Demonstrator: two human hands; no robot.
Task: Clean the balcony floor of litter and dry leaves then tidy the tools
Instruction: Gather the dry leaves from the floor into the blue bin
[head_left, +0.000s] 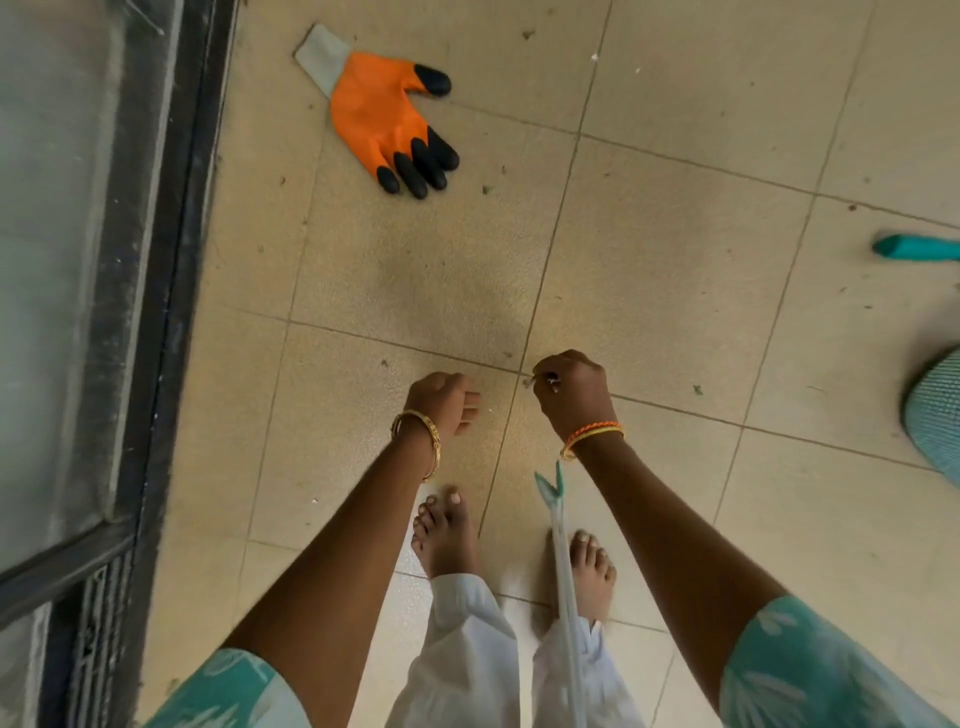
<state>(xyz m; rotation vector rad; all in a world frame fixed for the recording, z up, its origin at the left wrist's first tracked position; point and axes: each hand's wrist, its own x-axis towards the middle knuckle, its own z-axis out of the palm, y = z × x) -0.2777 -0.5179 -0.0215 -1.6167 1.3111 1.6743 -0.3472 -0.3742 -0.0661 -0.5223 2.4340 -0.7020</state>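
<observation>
Head view, looking straight down at a tiled balcony floor (649, 249).

Left hand (444, 405): reaches down over the floor in front of the bare feet, fingers curled in loosely, nothing visible in its grip. Gold bangles (421, 441) sit on the wrist.

Right hand (571, 392): lowered beside the left, just apart from it, fingers bunched in a narrow grip that pinches a small pale scrap of litter (530, 382) at the tile joint. Orange and yellow bangles (592, 436) sit on the wrist.

Work glove (384, 119): orange palm, black fingertips, grey cuff; lies flat on the floor well ahead of the hands, near the dark door frame (171, 260) at left.

Small dry leaf bits (697, 389): scattered across the tiles, one speck just right of the right hand.

Teal handle end (914, 248): enters at the right edge, resting on the floor.

Teal textured rounded item (935, 415): partly cut off at the right edge; what it is cannot be told.

Pale thin strip with teal tip (558, 530): hangs in front of the white trousers, between the forearms.
</observation>
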